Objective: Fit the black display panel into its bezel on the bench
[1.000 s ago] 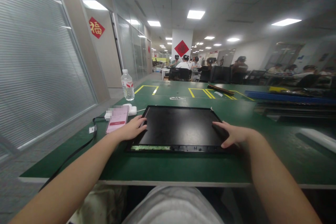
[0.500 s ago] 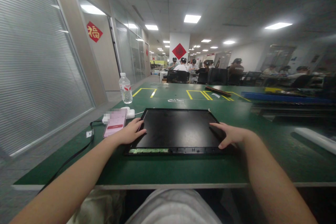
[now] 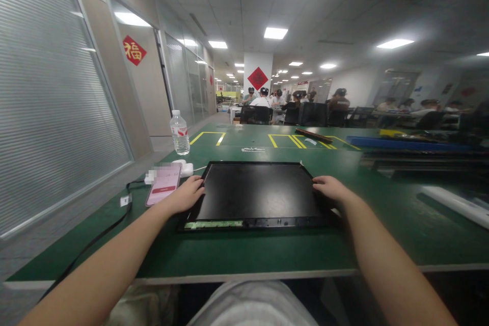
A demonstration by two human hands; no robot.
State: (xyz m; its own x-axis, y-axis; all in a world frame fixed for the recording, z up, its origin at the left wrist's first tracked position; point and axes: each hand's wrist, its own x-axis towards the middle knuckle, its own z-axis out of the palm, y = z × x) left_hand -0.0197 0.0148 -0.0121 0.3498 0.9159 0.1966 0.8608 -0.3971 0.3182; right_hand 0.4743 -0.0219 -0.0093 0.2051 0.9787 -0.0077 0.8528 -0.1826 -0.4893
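Gripping flat black rectangular display panel [image 3: 256, 193] at both side edges: left hand [image 3: 186, 194] and right hand [image 3: 330, 188] seemingly curling around; keep pressure even.

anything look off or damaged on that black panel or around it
Nothing stands out. The black panel lies flat and square on the green table, left hand and right hand at its side edges. The phone and water bottle sit undisturbed.
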